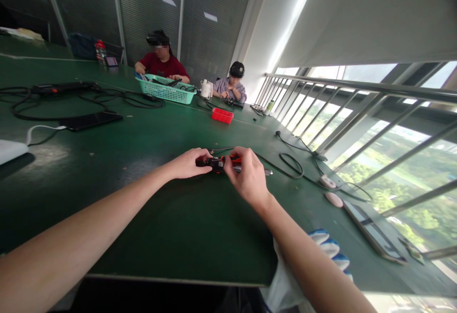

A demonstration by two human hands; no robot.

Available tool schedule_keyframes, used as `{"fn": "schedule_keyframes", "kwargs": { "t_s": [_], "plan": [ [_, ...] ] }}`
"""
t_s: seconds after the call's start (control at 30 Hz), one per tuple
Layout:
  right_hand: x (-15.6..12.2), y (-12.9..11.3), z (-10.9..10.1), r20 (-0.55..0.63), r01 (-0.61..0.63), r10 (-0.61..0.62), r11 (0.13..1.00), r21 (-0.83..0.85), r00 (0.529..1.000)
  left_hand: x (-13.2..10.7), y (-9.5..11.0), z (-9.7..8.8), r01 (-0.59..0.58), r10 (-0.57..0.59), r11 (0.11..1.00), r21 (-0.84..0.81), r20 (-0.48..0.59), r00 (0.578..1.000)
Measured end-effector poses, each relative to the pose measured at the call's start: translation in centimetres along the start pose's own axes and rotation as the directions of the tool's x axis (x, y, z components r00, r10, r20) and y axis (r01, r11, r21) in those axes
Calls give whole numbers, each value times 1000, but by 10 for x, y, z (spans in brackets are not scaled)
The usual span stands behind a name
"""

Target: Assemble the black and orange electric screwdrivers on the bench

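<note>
Over the green table, my left hand (pixel 191 163) is closed around the left end of a slim black device (pixel 216 164), thumb on the near side and fingers on the far side. My right hand (pixel 248 175) is pinched at the device's right part. An orange-and-black piece (pixel 235 159) shows between the right fingers; its kind is not clear. Past the right hand a metal tip (pixel 268 172) sticks out. A black cable (pixel 274 164) runs away to the right from behind the hands.
A red basket (pixel 222 115) and a green basket (pixel 167 92) stand farther back, near two seated people. A black phone (pixel 91 120) lies left. Blue-and-white gloves (pixel 330 249) lie under my right forearm. A tablet (pixel 373 232) rests beside the railing (pixel 357 87).
</note>
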State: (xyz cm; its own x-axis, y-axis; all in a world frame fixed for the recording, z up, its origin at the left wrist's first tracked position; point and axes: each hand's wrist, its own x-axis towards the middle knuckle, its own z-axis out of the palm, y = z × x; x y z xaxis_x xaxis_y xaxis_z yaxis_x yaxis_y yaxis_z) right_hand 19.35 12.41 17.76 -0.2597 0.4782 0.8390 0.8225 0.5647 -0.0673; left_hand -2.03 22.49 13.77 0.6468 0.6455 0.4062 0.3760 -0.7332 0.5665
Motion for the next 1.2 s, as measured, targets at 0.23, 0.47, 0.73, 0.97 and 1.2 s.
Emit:
{"fn": "schedule_keyframes", "kwargs": {
  "t_s": [0.23, 0.47, 0.73, 0.97, 1.2],
  "plan": [
    [3, -5, 0, 29, 43, -39, 988, -149, 999, -1, 1, 0, 22, -22, 1000, 2, 0, 1000],
    [4, -6, -5, 46, 109, -102, 975, -194, 994, -1, -1, 1, 29, -29, 1000, 10, -20, 999],
    [5, -9, -4, 63, 60, -53, 992, -115, 997, 0, 1, -1, 2, -2, 1000, -3, -12, 1000],
    [2, 16, -16, -108, -73, 60, 990, -122, 992, -2, 2, -2, 6, -7, 1000, 8, 20, 1000],
    [6, 20, -22, -41, 29, -40, 971, -238, 998, -2, 0, -1, 26, -26, 1000, -12, 23, 999]
  ]
}}
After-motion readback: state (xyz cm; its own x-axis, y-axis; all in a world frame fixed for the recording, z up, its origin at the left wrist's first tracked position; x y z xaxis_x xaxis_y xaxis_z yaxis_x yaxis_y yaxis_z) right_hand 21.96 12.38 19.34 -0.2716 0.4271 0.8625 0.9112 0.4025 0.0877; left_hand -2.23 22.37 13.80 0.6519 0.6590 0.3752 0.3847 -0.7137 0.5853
